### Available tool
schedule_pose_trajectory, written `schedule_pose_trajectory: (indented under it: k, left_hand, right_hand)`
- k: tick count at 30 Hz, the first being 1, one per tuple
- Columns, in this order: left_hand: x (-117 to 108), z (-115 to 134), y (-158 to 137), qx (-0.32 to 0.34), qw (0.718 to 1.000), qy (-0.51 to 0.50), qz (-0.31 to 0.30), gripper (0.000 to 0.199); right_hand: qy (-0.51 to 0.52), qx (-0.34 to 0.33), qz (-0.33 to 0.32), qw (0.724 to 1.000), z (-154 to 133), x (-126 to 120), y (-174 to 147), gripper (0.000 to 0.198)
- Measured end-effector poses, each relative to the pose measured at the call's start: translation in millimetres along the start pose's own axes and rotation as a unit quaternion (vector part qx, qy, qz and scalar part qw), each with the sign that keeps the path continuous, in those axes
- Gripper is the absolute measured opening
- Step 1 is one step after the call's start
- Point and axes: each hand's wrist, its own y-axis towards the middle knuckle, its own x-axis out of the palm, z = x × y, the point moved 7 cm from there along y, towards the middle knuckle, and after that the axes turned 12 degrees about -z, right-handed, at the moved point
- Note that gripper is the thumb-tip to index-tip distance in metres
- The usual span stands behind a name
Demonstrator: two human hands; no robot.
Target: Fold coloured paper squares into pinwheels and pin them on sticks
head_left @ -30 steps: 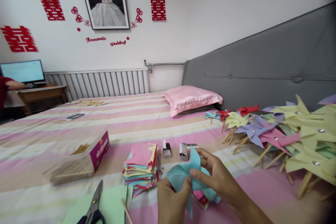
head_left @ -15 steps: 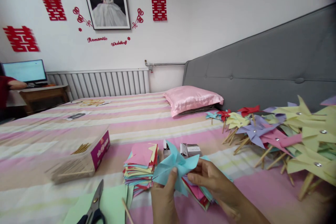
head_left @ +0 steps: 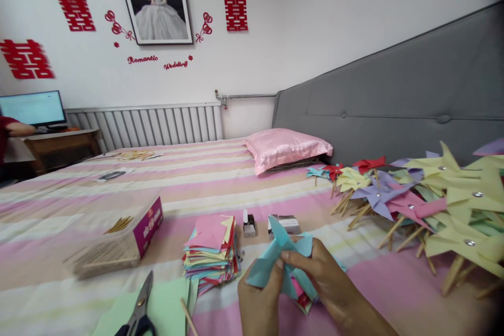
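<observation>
A light-blue paper pinwheel (head_left: 280, 235) is held up between both hands, its blades folded toward the middle. My left hand (head_left: 260, 294) grips it from the left, thumb pressed near the centre. From the right, my right hand (head_left: 326, 278) pinches the centre with thumb and fingers, which partly hide it. Under the hands lies a pile of coloured paper pieces (head_left: 302, 296), mostly covered. Left of them is a tall stack of cut coloured paper (head_left: 208, 257). Behind the hands stand a small open box (head_left: 249, 224) and a grey-white box (head_left: 290, 224).
Scissors (head_left: 142, 302) lie on green paper (head_left: 173, 294) beside a wooden stick (head_left: 189, 317). A clear plastic box (head_left: 106, 252) holds sticks. Finished pinwheels (head_left: 411, 207) crowd the right side near the headboard (head_left: 374, 100). A pink pillow (head_left: 287, 147) lies farther back. Someone's arm (head_left: 19, 128) shows at far left.
The pinwheel and both hands have shifted slightly right. My right hand has moved from a blade's edge to the pinwheel's centre, beside the left thumb. The small open box is now uncovered.
</observation>
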Motion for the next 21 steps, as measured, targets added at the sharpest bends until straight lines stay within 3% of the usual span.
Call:
schedule_pose_trajectory:
  k: [3, 9, 13, 21]
  left_hand:
    - [2, 6, 1, 0.001, 0.999, 0.014, -0.036, 0.027]
    - [-2, 7, 6, -0.024, 0.996, 0.052, -0.074, 0.033]
    - [4, 0, 5, -0.054, 0.987, 0.087, -0.125, 0.023]
    - [8, -10, 5, -0.074, 0.981, 0.118, -0.136, 0.012]
  right_hand:
    - [-0.015, 0.024, -0.006, 1.0, 1, -10, 0, 0.019]
    - [-0.155, 0.073, -0.018, 0.985, 0, -33, 0, 0.018]
    - [-0.191, 0.09, -0.043, 0.976, 0, -27, -2, 0.013]
    - [-0.248, 0.108, -0.079, 0.96, -4, -16, -8, 0.008]
